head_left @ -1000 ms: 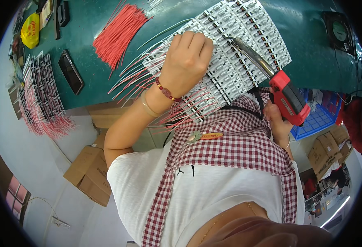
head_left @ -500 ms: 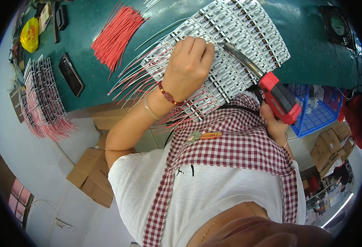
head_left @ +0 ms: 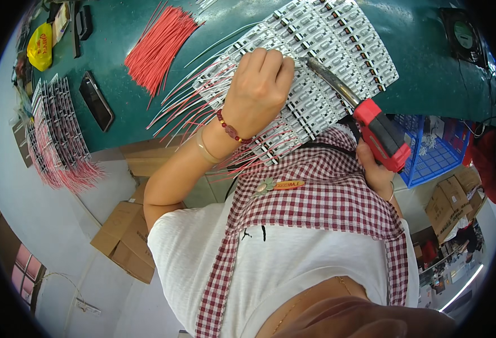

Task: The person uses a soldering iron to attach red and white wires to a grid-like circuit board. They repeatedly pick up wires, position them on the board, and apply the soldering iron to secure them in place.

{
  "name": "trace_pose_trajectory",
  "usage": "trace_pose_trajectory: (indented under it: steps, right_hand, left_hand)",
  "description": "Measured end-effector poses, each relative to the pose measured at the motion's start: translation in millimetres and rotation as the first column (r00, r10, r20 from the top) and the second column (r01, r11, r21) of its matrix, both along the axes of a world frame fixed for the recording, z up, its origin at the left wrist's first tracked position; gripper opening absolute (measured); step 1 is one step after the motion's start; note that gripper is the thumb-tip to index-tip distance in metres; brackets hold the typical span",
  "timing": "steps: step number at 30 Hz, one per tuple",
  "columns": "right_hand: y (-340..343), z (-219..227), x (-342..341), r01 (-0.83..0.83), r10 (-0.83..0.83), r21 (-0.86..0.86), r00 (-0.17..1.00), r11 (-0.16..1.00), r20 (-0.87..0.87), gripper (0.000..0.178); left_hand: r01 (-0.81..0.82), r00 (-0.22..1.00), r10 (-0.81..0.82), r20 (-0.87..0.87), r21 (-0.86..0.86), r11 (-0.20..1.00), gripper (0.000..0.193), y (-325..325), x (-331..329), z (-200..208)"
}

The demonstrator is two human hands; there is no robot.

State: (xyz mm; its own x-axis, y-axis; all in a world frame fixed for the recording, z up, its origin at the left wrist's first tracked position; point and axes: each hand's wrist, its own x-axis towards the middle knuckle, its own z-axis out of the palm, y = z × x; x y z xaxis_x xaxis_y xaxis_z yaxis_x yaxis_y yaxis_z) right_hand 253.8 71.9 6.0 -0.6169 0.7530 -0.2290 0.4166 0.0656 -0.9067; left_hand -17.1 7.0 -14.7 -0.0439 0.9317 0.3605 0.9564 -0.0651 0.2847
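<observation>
My right hand [head_left: 376, 173] grips a red-and-black soldering gun [head_left: 382, 134] from below. Its long metal barrel slants up and left, with the tip just beside the fingers of my left hand [head_left: 262, 84]. That left hand is closed in a pinch over a panel of small circuit boards [head_left: 344, 50]; whatever lies between its fingertips is hidden. The panel is pale, with rows of silver and dark parts, and its near edge reaches my checked apron. Red and white wires [head_left: 189, 107] fan out from the panel's left side, passing under my left wrist.
A bundle of red wires [head_left: 160, 48] lies on the green table [head_left: 423, 90]. Further left are a phone [head_left: 96, 101], a wired board stack [head_left: 62, 132] and a yellow bag [head_left: 40, 48]. A black fan-like device [head_left: 463, 36] stands far right, above a blue basket [head_left: 431, 160].
Almost nothing differs. The soldering gun's handle has shifted very slightly, while my left hand stays in its place over the panel.
</observation>
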Motion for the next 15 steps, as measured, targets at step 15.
trace_pose_trajectory:
  steps: [15]
  right_hand:
    - [1, 4, 14, 0.133, -0.18, -0.279, 0.972, 0.951, -0.15, 0.006]
  left_hand:
    - [0.01, 0.995, -0.011, -0.097, -0.012, 1.0, 0.025, 2, -2, 5]
